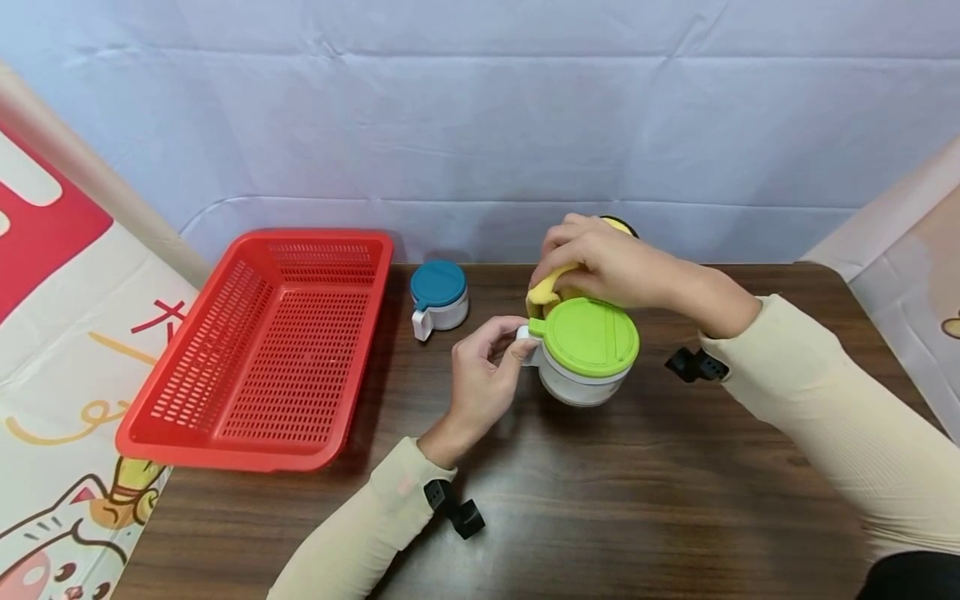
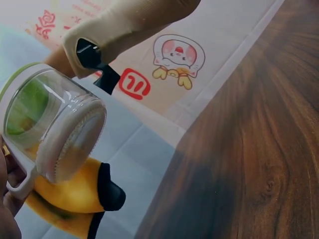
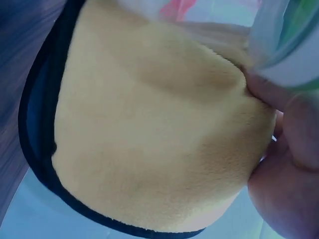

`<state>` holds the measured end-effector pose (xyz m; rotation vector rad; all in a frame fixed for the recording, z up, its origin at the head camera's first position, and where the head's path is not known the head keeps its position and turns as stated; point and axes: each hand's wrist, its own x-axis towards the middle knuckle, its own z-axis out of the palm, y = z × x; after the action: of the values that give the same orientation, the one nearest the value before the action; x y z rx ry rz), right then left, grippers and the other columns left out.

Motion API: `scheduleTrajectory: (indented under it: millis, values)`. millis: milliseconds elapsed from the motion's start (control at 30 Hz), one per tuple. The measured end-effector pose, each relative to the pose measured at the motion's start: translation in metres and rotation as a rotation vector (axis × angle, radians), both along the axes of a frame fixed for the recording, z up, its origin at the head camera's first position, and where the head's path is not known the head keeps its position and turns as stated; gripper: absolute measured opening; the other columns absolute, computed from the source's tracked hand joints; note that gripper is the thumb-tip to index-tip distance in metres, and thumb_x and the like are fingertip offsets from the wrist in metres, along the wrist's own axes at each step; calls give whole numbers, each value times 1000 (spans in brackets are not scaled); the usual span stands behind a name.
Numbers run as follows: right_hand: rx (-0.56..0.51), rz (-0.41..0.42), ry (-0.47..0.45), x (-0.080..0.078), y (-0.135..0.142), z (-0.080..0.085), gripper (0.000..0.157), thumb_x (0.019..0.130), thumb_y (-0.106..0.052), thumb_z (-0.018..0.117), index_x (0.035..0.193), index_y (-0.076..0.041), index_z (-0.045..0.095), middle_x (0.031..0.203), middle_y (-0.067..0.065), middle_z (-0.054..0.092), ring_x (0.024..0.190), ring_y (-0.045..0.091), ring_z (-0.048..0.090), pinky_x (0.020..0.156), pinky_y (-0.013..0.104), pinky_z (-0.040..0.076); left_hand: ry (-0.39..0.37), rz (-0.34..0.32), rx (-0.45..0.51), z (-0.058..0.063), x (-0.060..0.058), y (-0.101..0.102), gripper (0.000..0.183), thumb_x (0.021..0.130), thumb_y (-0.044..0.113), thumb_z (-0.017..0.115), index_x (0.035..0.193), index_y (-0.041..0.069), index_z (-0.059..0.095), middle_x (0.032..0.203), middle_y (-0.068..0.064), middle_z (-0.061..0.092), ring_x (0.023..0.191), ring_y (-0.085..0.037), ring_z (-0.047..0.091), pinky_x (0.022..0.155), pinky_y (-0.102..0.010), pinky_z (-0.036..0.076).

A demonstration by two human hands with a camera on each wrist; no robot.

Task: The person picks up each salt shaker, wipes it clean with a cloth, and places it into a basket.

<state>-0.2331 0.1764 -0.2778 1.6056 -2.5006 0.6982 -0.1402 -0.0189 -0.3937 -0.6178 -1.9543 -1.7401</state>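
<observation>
My left hand (image 1: 483,367) grips the white handle of a clear seasoning jar (image 2: 60,129) with a green lid (image 1: 592,337). Its underside shows in the left wrist view, so the jar is held off the table. Between the fingers and thumb of my right hand (image 1: 600,260) is a yellow cleaning cloth (image 3: 149,114) with black edging, bunched behind the jar in the head view. In the left wrist view the cloth hangs beyond the jar's base; whether it touches the glass I cannot tell.
A smaller jar with a blue lid (image 1: 438,284) stands left of my hands, its white handle towards me. Further left is a red perforated plastic basket (image 1: 360,333). The brown wooden table (image 1: 600,500) meets a pale cloth backdrop (image 1: 480,125) at its far edge.
</observation>
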Motion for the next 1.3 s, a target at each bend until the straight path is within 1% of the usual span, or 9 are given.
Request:
scheduleTrajectory:
  millis: [233,300,467,500,833,900,1000,1133,1300]
  values:
    - [-55,-105,37,-1,18,-4,26,89,8,72,110,-7,76,98,2,67,88,20,49,76,37,38,-10,15,24,-1,1,-3,15,91,1,75,103,-7,70,96,-17,74,82,-20,71,73,-28,59]
    - [-64,-134,32,2,25,-5,25,89,8,71,111,-5,75,99,4,68,89,21,50,84,42,41,-20,21,31,-2,1,-4,15,91,1,75,103,-7,70,96,-17,74,82,-21,71,73,-28,60]
    - [-55,-218,21,10,41,-4,27,91,7,71,114,-6,73,103,2,68,90,18,48,84,39,39,-40,29,36,-1,0,-7,16,91,1,75,104,-7,70,98,-18,74,83,-21,72,75,-28,60]
    - [-54,-229,27,12,45,-4,28,91,7,71,115,-6,73,104,2,68,91,17,47,79,37,36,-41,28,35,-1,0,-7,16,91,1,75,104,-7,70,98,-18,74,83,-21,72,75,-28,60]
    - [-74,-221,134,41,80,4,40,79,13,78,111,-11,75,100,-5,68,92,10,47,75,26,35,-19,40,42,0,-1,-8,16,90,-1,75,104,-8,70,97,-18,73,81,-22,71,73,-26,59]
    - [-85,-205,134,47,86,6,34,85,7,77,112,-13,75,101,-7,67,93,8,47,75,25,35,-17,44,44,1,-1,-9,16,90,-1,75,103,-8,70,97,-19,74,81,-23,71,72,-26,58]
    - [-114,-181,122,56,94,7,16,98,-15,69,113,-15,75,102,-9,67,92,7,46,75,22,34,-19,44,47,2,-1,-9,16,90,0,75,104,-8,70,98,-19,74,82,-23,71,73,-26,59]
    - [-167,-155,106,66,99,8,34,101,-41,57,111,-13,75,102,-9,68,93,5,49,76,18,36,-19,39,52,3,-1,-9,17,91,1,75,104,-8,70,98,-19,74,82,-20,71,73,-25,58]
    - [-215,-109,94,76,98,8,39,102,-44,55,106,-11,76,100,-8,68,95,5,51,77,15,37,-12,35,65,3,-2,-10,17,90,0,75,104,-7,70,97,-18,74,81,-18,70,72,-23,57]
